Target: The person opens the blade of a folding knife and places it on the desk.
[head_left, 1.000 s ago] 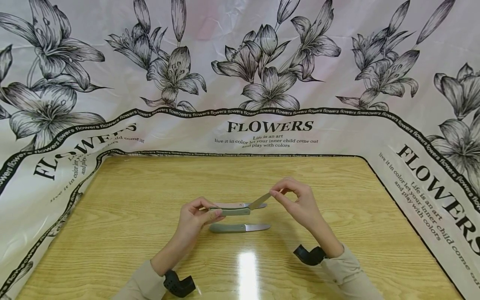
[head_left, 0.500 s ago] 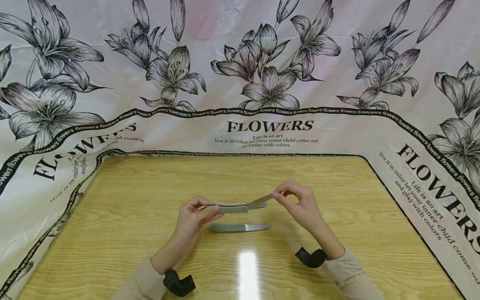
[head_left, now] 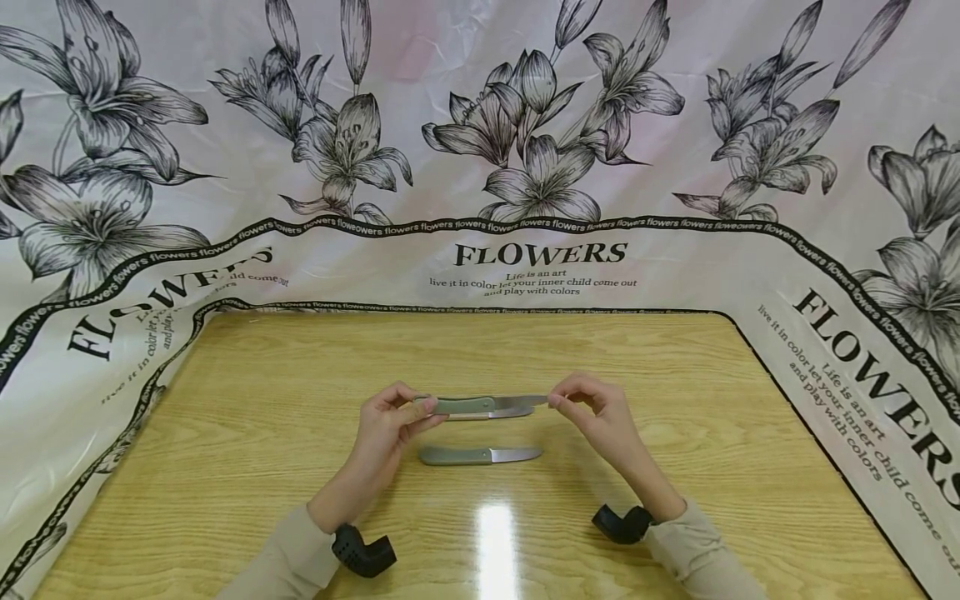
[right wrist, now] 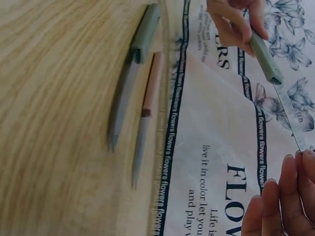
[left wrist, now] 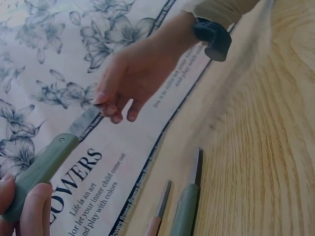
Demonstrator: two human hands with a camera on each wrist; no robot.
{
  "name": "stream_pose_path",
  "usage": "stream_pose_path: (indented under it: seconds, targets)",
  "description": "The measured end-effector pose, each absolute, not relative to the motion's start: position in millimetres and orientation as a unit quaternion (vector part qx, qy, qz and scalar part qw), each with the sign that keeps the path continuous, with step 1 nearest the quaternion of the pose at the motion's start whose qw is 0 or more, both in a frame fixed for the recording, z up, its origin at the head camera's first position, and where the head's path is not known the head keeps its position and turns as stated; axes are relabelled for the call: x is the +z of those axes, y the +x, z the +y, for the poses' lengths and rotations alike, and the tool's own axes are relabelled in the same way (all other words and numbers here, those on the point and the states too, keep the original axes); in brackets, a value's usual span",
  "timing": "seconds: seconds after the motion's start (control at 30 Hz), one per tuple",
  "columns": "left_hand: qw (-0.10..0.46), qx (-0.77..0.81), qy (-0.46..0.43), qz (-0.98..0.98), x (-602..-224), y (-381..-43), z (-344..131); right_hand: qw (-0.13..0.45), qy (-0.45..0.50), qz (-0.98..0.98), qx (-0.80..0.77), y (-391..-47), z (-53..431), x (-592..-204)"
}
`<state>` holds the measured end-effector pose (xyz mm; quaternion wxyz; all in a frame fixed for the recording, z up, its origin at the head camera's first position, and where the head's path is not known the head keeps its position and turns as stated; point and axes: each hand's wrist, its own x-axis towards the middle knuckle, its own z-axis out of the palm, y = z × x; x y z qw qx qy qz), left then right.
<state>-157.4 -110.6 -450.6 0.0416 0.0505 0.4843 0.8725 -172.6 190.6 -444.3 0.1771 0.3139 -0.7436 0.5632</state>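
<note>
Above the table, a folding knife with a green handle [head_left: 465, 406] is held between both hands. My left hand [head_left: 390, 423] grips the handle, thumb on its near side. My right hand [head_left: 600, 412] pinches the tip of the blade [head_left: 517, 402], which extends nearly in line with the handle. A second green-handled knife [head_left: 457, 457] lies on the table with its blade out to the right. Just behind it lies a pink-handled knife [right wrist: 151, 83], blade also out, partly covered by the held knife in the head view.
The wood-grain table [head_left: 285, 367] carries the two lying knives, side by side below the hands. A white curtain printed with flowers and lettering [head_left: 540, 254] borders it at the back and both sides. Black wrist devices [head_left: 363, 550] sit at both cuffs.
The blade has swung from angled upward to nearly straight with the handle. My left hand has lifted the handle slightly up the view, while my right hand has come down a little.
</note>
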Motion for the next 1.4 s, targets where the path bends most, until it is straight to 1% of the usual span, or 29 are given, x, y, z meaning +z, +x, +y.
stream_pose_path:
  seconds: [0.2,0.37,0.57,0.73,0.9,1.03,1.17,1.3,1.4]
  targets:
    - [0.047,0.880,0.055,0.469,-452,-161,-109,0.169,0.309,-0.741,0.572,-173,192,-449]
    - [0.048,0.881,0.049,0.469,-451,-164,-107,0.160,0.284,-0.749,0.577,-171,189,-441]
    - [0.048,0.882,0.046,0.466,-449,-175,-105,0.124,0.228,-0.769,0.584,-168,184,-423]
    - [0.052,0.883,0.044,0.464,-449,-189,-106,0.094,0.184,-0.774,0.598,-177,181,-424]
    - [0.055,0.874,0.041,0.482,-455,-203,-109,0.074,0.158,-0.770,0.614,-192,178,-432]
    - [0.060,0.856,0.042,0.512,-462,-212,-111,0.059,0.124,-0.769,0.624,-211,181,-453]
    - [0.078,0.833,0.039,0.547,-468,-220,-115,0.054,0.103,-0.775,0.621,-229,184,-474]
    - [0.093,0.815,0.037,0.571,-473,-228,-120,0.054,0.091,-0.782,0.614,-236,182,-483]
    - [0.084,0.796,0.038,0.598,-475,-233,-123,0.048,0.084,-0.779,0.619,-239,181,-486]
